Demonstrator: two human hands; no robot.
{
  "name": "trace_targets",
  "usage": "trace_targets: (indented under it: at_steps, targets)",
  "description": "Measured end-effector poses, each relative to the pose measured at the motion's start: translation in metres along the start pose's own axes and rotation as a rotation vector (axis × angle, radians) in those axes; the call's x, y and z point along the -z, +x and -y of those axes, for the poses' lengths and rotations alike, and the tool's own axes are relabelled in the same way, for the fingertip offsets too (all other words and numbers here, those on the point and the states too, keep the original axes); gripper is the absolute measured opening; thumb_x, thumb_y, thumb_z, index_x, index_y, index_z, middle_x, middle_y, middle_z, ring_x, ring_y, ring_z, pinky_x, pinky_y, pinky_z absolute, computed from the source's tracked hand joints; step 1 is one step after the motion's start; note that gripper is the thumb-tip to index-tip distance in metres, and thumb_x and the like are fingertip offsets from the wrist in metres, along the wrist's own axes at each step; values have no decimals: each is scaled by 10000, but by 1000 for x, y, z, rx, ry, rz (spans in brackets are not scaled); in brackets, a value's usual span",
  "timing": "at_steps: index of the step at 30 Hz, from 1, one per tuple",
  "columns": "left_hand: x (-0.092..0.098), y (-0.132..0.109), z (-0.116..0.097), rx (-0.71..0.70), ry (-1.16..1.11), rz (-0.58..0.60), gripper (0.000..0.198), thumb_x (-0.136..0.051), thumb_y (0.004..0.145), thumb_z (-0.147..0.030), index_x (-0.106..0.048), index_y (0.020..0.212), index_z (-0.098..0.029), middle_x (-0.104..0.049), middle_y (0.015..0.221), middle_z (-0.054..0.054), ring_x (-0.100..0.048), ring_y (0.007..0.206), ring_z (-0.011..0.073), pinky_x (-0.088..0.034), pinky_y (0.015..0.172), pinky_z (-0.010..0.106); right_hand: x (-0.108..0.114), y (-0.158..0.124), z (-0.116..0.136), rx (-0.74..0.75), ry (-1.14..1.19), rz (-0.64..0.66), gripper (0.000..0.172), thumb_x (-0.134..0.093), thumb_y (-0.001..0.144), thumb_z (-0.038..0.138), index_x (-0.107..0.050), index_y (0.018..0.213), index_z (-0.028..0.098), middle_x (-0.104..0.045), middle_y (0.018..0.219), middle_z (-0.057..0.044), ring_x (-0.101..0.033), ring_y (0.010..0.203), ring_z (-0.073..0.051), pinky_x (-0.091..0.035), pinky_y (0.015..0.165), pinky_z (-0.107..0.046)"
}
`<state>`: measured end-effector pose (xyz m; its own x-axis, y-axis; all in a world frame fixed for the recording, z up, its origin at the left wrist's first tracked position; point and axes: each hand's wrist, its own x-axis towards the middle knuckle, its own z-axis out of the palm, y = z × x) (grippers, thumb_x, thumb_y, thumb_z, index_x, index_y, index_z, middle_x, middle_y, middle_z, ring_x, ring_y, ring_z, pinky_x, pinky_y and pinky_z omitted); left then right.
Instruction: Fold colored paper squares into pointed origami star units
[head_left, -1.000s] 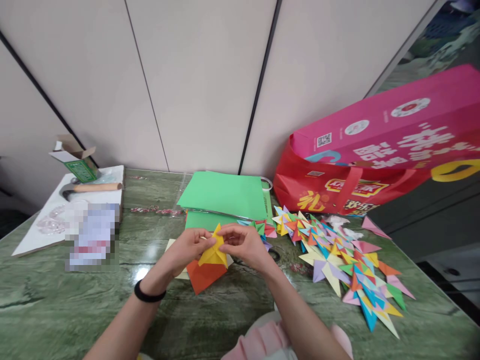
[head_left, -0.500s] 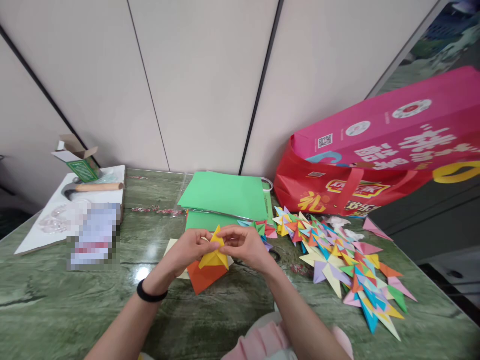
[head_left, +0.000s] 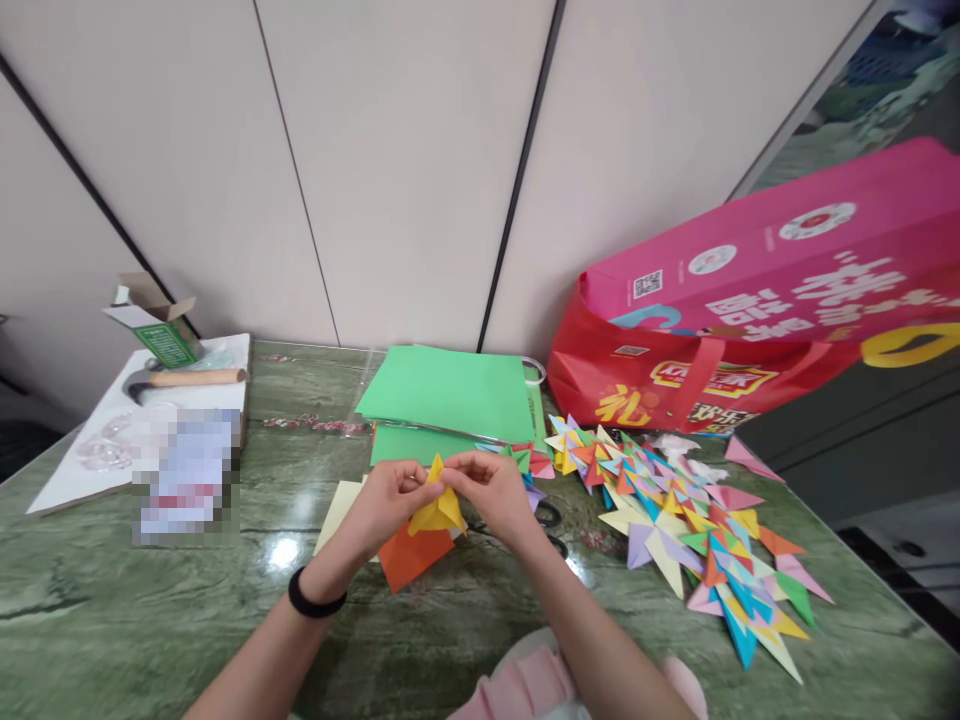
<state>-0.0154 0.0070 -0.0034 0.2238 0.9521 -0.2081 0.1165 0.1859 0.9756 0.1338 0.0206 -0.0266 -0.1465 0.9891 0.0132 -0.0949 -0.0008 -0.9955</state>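
A yellow piece of folded paper (head_left: 437,513) with a pointed tip is pinched between my two hands, held above the table. My left hand (head_left: 394,500) grips its left side with thumb and fingers and wears a black band at the wrist. From the other side, the thumb and forefinger of my right hand (head_left: 491,490) press on it near the tip. Below it lie an orange paper sheet (head_left: 412,562) and a cream paper sheet (head_left: 337,510), partly covered by my left hand. Black-handled scissors (head_left: 551,515) lie just right of my right hand.
Green paper sheets (head_left: 457,390) lie at the back. Many folded paper stars (head_left: 660,500) spread over the right side, before a red bag (head_left: 600,370) and a pink bag (head_left: 750,270). At left, a white board (head_left: 67,470) bears a wooden-handled sickle (head_left: 199,377) and a green box (head_left: 169,343).
Both hands have shifted slightly, and the yellow folded paper has turned a little and moved right. More of the scissors and the cream sheet shows now.
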Motion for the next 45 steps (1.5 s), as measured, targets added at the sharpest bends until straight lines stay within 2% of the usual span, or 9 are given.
trace_targets:
  at_steps: [12, 18, 22, 26, 29, 32, 37, 41, 45]
  targets:
    - [-11, 0, 2, -64, 59, -67, 354, -651, 622, -468, -523, 543, -148, -500, 468, -39, -417, 434, 81, -289, 433, 193, -5, -3, 0, 65, -119, 6, 245, -609, 707, 404, -580, 646, 169, -569, 595, 4, -496, 544, -119, -399, 520, -233]
    - [-7, -3, -6, -87, 138, -20, 219, -685, 604, -300, -518, 557, -167, -569, 524, -28, -534, 524, 121, -411, 511, 215, 0, -3, 0, 117, -263, 13, 239, -564, 759, 383, -557, 650, 171, -537, 603, 7, -467, 548, -117, -371, 516, -232]
    - [0, -3, -11, -122, 106, -88, 221, -661, 652, -371, -610, 687, -159, -629, 608, 11, -603, 619, 165, -486, 571, 253, 1, -4, 2, 86, -268, 55, 270, -583, 750, 424, -582, 653, 172, -548, 582, 10, -470, 527, -118, -364, 492, -228]
    - [-1, -2, -11, -125, 122, -151, 253, -688, 623, -395, -632, 606, -149, -603, 546, 1, -553, 503, 128, -452, 490, 223, 0, -5, 1, 55, -214, 82, 258, -638, 710, 423, -581, 710, 171, -564, 586, 14, -483, 517, -112, -361, 484, -222]
    - [-3, -2, -9, -72, 36, -125, 265, -689, 629, -395, -621, 571, -146, -595, 523, -7, -543, 475, 114, -453, 495, 221, -1, -5, -1, 51, -124, 59, 285, -683, 670, 383, -518, 798, 189, -559, 593, 36, -501, 513, -109, -373, 482, -214]
    - [-3, -2, -7, -80, -37, -112, 278, -670, 655, -402, -607, 575, -144, -589, 534, -9, -558, 503, 118, -462, 516, 226, -1, -4, -1, 38, -105, 71, 270, -685, 663, 362, -511, 768, 183, -558, 595, 35, -507, 517, -105, -376, 488, -214]
    - [-7, -4, -6, -196, 45, -237, 275, -621, 709, -371, -567, 556, -148, -553, 488, -16, -527, 484, 110, -419, 503, 212, -4, -5, 3, -11, -114, 118, 245, -651, 683, 388, -565, 669, 159, -554, 568, 24, -485, 497, -92, -365, 487, -220]
    - [-12, -5, -5, -193, 124, -340, 243, -583, 725, -350, -551, 579, -158, -538, 488, -22, -505, 454, 111, -392, 449, 211, -5, -5, 3, -43, -88, 128, 269, -659, 665, 409, -565, 635, 158, -565, 555, 23, -487, 485, -90, -375, 487, -222]
    - [2, 1, -5, -198, 105, -444, 204, -597, 700, -308, -530, 569, -167, -499, 447, -43, -461, 409, 96, -365, 406, 200, -5, -6, 2, -67, -78, 124, 281, -658, 659, 431, -568, 621, 168, -591, 554, 11, -520, 494, -109, -416, 491, -233]
